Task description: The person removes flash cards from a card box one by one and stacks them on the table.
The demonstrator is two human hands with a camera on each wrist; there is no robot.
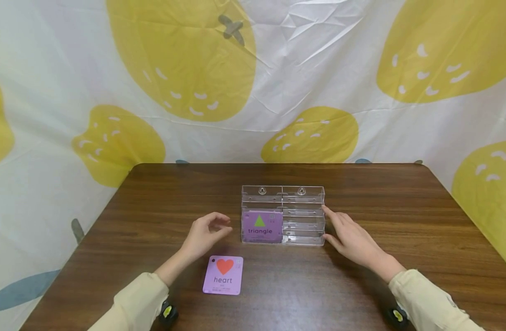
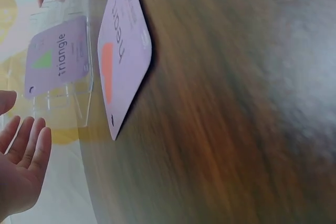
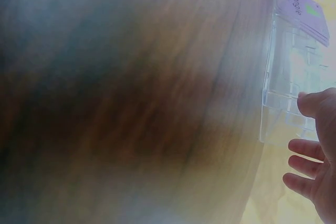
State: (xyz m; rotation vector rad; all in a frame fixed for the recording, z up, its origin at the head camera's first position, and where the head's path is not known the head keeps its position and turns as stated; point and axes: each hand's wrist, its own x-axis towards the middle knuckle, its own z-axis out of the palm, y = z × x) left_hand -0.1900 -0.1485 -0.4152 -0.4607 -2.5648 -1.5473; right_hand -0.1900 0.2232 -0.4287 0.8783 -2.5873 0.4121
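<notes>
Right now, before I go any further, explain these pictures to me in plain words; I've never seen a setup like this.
There is no robot here, just a person's two bare hands. The wide picture comes from a camera worn on the head, looking forward and down. The two sideways-looking ones come from cameras on the left and right wrists.

On the brown wooden table stands a clear holder. A purple triangle card sits in its lower left part; a purple heart card lies flat in front. The right hand is at the holder's right edge, apparently touching it. The left hand is beside the holder, apart from it, holding nothing.
</notes>
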